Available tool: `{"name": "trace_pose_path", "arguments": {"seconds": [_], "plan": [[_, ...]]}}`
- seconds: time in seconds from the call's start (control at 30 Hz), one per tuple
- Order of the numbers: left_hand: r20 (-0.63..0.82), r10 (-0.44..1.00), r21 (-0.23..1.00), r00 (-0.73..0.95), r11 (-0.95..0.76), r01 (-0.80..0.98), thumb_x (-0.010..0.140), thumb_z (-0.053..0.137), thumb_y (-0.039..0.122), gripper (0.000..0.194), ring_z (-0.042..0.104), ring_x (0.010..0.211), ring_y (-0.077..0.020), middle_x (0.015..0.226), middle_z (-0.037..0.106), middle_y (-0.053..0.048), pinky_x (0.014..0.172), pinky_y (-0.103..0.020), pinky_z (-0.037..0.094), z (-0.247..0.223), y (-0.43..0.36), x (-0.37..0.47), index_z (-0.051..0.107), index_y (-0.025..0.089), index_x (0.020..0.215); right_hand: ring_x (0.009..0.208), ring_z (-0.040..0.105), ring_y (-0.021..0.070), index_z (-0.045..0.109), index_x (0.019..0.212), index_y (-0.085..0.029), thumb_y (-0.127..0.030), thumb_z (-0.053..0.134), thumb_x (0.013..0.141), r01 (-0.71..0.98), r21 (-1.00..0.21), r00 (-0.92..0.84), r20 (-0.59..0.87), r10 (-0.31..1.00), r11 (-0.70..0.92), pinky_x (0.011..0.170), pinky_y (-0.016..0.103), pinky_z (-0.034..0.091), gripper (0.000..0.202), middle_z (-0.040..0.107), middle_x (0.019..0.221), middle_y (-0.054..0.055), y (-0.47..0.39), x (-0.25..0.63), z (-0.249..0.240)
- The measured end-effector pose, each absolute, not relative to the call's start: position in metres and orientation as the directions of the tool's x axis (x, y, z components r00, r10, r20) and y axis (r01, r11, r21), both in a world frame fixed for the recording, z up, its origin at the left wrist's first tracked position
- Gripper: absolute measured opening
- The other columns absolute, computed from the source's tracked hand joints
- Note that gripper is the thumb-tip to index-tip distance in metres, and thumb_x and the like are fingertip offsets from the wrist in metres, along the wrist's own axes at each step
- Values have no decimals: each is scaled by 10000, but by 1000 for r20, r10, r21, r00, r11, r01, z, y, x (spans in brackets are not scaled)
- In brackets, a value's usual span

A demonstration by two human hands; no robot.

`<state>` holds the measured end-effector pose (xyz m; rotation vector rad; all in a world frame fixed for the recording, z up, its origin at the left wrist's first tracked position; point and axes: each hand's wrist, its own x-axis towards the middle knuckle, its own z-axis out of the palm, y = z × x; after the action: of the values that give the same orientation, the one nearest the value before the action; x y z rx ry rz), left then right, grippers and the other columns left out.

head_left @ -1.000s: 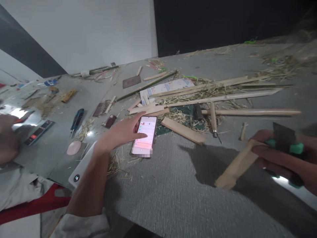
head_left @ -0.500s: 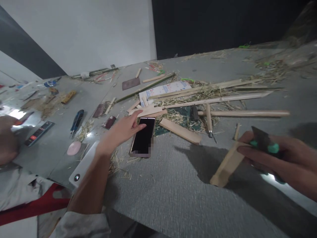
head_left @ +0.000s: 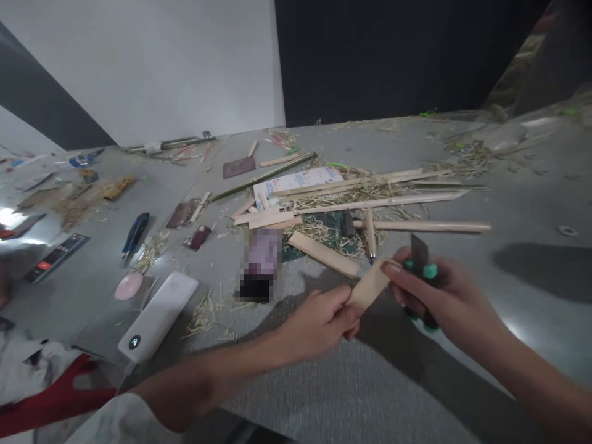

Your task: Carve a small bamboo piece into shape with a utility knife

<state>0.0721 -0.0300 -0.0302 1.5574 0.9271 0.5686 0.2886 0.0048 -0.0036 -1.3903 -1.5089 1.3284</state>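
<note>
My left hand (head_left: 326, 317) pinches the near end of a flat, pale strip of wood (head_left: 370, 283). At the strip's far end are the thumb and fingers of my right hand (head_left: 435, 290), which also holds a knife (head_left: 420, 254) with a black and green handle. The knife's short, wide blade points upward, away from the strip. Behind my left hand lies a phone (head_left: 256, 287), partly blurred out. A second flat wooden piece (head_left: 324, 253) rests just beyond the strip, beside a wooden-handled carving tool (head_left: 370, 234) whose tip is partly covered.
A hammer (head_left: 425, 226) lies among bamboo strips (head_left: 383, 201) and shavings on a green mat (head_left: 330, 228). To the left are a white power bank (head_left: 160, 314), a pink oval object (head_left: 129, 286), a blue-black screwdriver-like tool (head_left: 135, 235) and sandpaper pieces (head_left: 239, 167). A wall stands behind.
My left hand has left the wooden piece beyond the phone and come right to take the strip's near end. My right hand has moved left with the knife and strip. The phone's screen has lit up.
</note>
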Motion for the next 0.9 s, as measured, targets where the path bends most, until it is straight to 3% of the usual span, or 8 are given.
{"name": "trace_pose_path", "arguments": {"seconds": [0.13, 0.2, 0.33, 0.43, 0.6, 0.77, 0.9], "plan": [[-127, 865, 990, 485, 138, 12, 1074, 386, 510, 354, 452, 610, -110, 687, 507, 34, 606, -260, 356, -38, -31, 71, 486, 189, 965, 520, 442, 131, 562, 849, -229, -656, 562, 948, 387, -922, -195, -86, 977, -4, 482, 271, 327, 438, 517, 593, -41, 11, 276, -7], [-137, 884, 972, 446, 206, -110, 1066, 422, 478, 306, 426, 602, -101, 693, 469, 50, 601, -259, 339, -39, -32, 73, 472, 193, 966, 539, 464, 142, 567, 909, -236, -617, 502, 993, 478, -871, -225, 4, 974, 114, 506, 277, 345, 395, 515, 612, -42, 10, 277, -11], [-179, 890, 941, 419, 279, -192, 1029, 501, 350, 187, 482, 667, -107, 745, 501, 33, 626, -258, 338, -38, -31, 75, 477, 194, 928, 526, 550, 158, 555, 1101, -242, -450, 443, 1046, 667, -590, -391, 242, 888, 455, 529, 286, 386, 243, 599, 666, -33, 1, 288, -21], [-159, 901, 958, 403, 239, -156, 1033, 498, 364, 222, 479, 656, -112, 741, 547, 14, 628, -266, 334, -39, -29, 75, 511, 182, 906, 576, 631, 174, 544, 1100, -237, -354, 426, 1058, 684, -402, -522, 313, 793, 609, 537, 286, 418, 171, 668, 751, 2, -3, 295, -27], [-114, 917, 967, 382, 190, -169, 1029, 505, 374, 257, 533, 654, -123, 677, 437, 50, 651, -270, 362, -41, -27, 73, 528, 181, 861, 664, 676, 194, 551, 1137, -220, -323, 461, 1040, 663, -270, -599, 370, 710, 699, 579, 303, 466, 168, 701, 870, 42, -1, 296, -32], [-115, 915, 978, 386, 172, -115, 1023, 516, 336, 203, 449, 654, -119, 773, 614, -11, 637, -274, 339, -44, -27, 71, 555, 171, 912, 790, 714, 223, 548, 1230, -207, -296, 484, 1021, 638, -250, -652, 326, 684, 728, 638, 331, 519, 235, 719, 1029, 82, -1, 294, -37], [-105, 906, 976, 410, 172, -131, 1034, 512, 385, 254, 471, 644, -116, 791, 655, -38, 635, -272, 367, -46, -27, 71, 552, 165, 913, 893, 740, 231, 504, 1354, -191, -284, 451, 1060, 621, -216, -667, 359, 653, 754, 680, 330, 555, 313, 728, 1149, 122, 1, 294, -40]]}}
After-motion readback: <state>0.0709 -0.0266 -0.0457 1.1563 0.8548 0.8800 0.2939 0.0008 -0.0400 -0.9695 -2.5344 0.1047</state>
